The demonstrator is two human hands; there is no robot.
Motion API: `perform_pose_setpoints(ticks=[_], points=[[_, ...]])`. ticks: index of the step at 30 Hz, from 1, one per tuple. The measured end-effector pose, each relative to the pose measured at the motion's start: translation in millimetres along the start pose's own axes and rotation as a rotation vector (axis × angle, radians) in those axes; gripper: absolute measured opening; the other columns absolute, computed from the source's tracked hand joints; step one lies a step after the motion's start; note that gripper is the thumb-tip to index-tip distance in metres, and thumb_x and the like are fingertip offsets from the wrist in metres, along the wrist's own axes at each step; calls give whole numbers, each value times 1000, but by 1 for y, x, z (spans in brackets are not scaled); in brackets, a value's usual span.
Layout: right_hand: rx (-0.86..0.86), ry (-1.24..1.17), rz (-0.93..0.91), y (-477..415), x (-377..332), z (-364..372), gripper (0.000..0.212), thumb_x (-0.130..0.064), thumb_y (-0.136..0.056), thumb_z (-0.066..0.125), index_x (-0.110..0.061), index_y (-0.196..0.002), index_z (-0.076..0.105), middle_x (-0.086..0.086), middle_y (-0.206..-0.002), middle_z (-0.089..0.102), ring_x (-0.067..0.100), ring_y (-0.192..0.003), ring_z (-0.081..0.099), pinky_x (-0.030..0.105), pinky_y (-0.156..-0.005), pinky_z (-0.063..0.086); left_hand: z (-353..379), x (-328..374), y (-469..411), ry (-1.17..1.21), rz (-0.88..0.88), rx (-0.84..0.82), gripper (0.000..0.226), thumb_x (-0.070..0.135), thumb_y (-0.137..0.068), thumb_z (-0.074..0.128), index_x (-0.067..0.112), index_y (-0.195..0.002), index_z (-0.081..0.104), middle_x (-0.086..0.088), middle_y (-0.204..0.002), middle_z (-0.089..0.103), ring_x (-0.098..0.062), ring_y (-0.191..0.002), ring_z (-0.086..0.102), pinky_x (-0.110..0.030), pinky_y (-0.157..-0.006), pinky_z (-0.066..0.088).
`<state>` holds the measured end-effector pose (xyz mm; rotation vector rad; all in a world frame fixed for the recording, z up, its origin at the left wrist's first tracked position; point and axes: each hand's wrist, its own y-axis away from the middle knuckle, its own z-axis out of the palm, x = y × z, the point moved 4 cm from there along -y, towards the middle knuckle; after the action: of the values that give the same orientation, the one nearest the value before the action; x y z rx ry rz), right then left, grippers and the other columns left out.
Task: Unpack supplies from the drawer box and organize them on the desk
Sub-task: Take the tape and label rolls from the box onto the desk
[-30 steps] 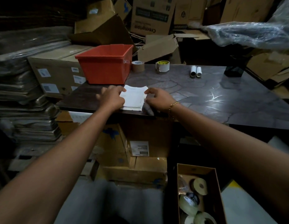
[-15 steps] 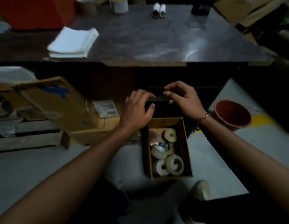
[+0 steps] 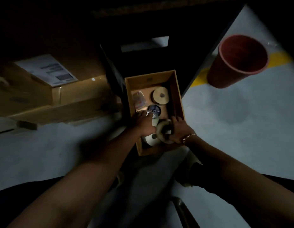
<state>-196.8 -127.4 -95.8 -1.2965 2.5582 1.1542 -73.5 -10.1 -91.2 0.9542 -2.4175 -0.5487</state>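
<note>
A brown cardboard drawer box (image 3: 176, 89) lies open on the grey floor below the desk. Inside are a tan tape roll (image 3: 159, 96) at the far end, a clear plastic packet (image 3: 139, 101), a dark round reel (image 3: 154, 110) and a white roll (image 3: 151, 139) at the near end. My left hand (image 3: 143, 123) reaches into the box's middle, over a pale roll; its grip is hidden. My right hand (image 3: 180, 130) grips a pale tape roll (image 3: 162, 131) at the box's near right side. The desk top is out of view.
A red plastic cup (image 3: 238, 61) stands on the floor to the right, by a yellow floor line. Cardboard cartons (image 3: 44, 89) with a white label lie to the left. A dark panel with a cut-out handle stands behind the box.
The view has dropped from the desk to the floor. Both hands went from the dark panel above the box down into the box, and my right hand took hold of a tape roll.
</note>
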Motion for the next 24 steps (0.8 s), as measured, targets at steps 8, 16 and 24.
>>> perform_pose_setpoints(ticks=[8, 16, 24], points=[[80, 526, -11, -24, 16, 58, 62, -28, -96, 16, -1, -152, 7, 21, -159, 17, 38, -145, 18, 44, -112, 22, 33, 0, -61, -45, -18, -42, 70, 54, -78, 62, 21, -138, 45, -13, -147, 39, -35, -136, 35, -42, -111, 29], [138, 628, 10, -46, 23, 69, 61, -35, -90, 50, -5, -143, 42, 17, -134, 58, 34, -122, 54, 41, -92, 34, 42, -14, -84, 104, -131, -41, 85, 49, -77, 69, 17, -147, 31, -16, -152, 29, -35, -141, 25, -41, -112, 25], [141, 464, -40, -36, 12, 51, 75, -44, -92, 40, -22, -154, 5, 24, -144, 33, 39, -130, 34, 44, -105, 30, 21, -13, -55, 14, -43, 28, 94, 49, -64, 76, 20, -144, 35, -14, -147, 31, -39, -135, 28, -43, -108, 30]])
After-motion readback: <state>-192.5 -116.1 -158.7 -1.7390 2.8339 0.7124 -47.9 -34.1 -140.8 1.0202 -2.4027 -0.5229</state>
